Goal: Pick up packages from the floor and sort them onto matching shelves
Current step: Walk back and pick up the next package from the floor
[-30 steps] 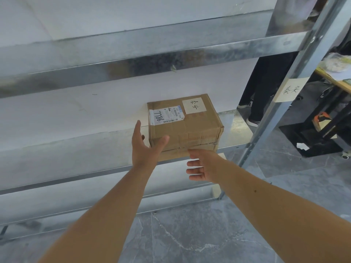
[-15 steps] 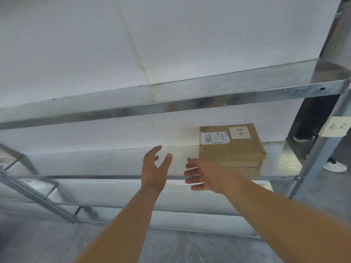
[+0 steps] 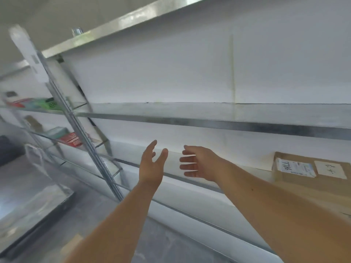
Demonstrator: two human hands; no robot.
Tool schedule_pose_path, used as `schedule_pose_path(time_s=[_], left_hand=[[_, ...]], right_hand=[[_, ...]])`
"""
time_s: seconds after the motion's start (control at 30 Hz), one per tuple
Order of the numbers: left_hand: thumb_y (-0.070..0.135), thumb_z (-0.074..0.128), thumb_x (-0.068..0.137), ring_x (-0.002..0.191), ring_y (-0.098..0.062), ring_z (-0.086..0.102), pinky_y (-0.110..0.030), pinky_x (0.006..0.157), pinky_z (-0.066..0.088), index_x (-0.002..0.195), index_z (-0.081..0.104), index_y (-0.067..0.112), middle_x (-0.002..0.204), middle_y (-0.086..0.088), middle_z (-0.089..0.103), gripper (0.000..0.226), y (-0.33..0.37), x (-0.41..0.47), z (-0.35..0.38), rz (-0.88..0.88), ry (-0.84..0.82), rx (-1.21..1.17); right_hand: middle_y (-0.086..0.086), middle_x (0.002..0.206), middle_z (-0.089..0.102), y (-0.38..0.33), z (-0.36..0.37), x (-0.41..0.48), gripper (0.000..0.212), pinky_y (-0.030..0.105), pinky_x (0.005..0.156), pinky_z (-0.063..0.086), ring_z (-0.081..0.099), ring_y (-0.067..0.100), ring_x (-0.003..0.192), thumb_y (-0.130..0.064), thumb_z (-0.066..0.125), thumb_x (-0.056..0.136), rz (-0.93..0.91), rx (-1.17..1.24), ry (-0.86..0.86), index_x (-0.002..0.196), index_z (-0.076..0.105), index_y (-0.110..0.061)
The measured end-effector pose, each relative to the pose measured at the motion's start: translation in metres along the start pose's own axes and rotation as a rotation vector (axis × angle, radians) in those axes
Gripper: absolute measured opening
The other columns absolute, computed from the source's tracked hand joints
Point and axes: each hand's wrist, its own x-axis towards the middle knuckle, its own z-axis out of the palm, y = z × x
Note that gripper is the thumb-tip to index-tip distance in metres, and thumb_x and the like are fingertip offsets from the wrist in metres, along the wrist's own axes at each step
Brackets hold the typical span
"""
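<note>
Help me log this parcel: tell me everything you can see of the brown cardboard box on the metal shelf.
The brown cardboard box is rectangular and closed, lying flat on the metal shelf at the picture's right edge, partly cut off. Its top bears a white printed shipping label with handwritten digits and a white square note with handwriting. The left hand and right hand, both open, are clear of it.

Lower shelf [image 3: 129, 163] open between steel upright [image 3: 83, 133] and cardboard box [image 3: 311, 184]; upper shelf [image 3: 209, 123] limits headroom
</note>
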Motion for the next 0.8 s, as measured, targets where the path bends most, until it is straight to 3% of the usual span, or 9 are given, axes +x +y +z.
schedule_pose_path(time_s=[0.3, 0.6, 0.73, 0.8], left_hand=[[0.044, 0.06, 0.106, 0.148, -0.013, 0.044, -0.033, 0.108, 0.035, 0.155, 0.047, 0.04, 0.161, 0.012, 0.047, 0.051, -0.005, 0.056, -0.112, 0.003, 0.067, -0.044], [0.04, 0.058, 0.108, 0.152, -0.023, 0.044, -0.037, 0.116, 0.035, 0.159, 0.046, 0.032, 0.164, 0.001, 0.048, 0.053, 0.003, 0.085, -0.218, 0.0, 0.173, -0.082], [0.039, 0.056, 0.109, 0.146, -0.019, 0.047, -0.03, 0.108, 0.032, 0.161, 0.044, 0.028, 0.162, 0.002, 0.05, 0.055, 0.004, 0.1, -0.269, -0.01, 0.27, -0.09], [0.044, 0.054, 0.108, 0.152, -0.022, 0.043, -0.032, 0.113, 0.031, 0.163, 0.041, 0.029, 0.165, 0.003, 0.046, 0.058, -0.003, 0.11, -0.294, -0.04, 0.278, -0.082]], right_hand=[[0.017, 0.119, 0.073, -0.027, 0.136, 0.052, 0.031, 0.045, 0.084, 0.064, 0.075, 0.036, 0.099, -0.036, 0.068, 0.106, -0.036, -0.017, -0.091, 0.119, 0.069, -0.008], [0.016, 0.118, 0.07, -0.041, 0.261, 0.09, 0.025, 0.05, 0.095, 0.062, 0.071, 0.037, 0.104, -0.033, 0.068, 0.106, -0.119, 0.029, -0.17, 0.114, 0.068, -0.01], [0.011, 0.121, 0.068, -0.047, 0.32, 0.105, 0.036, 0.05, 0.101, 0.061, 0.068, 0.036, 0.116, -0.035, 0.067, 0.106, -0.186, -0.015, -0.198, 0.132, 0.066, -0.01], [0.01, 0.13, 0.068, -0.05, 0.347, 0.111, 0.035, 0.052, 0.109, 0.059, 0.066, 0.035, 0.125, -0.035, 0.066, 0.107, -0.233, -0.091, -0.208, 0.135, 0.064, -0.014]])
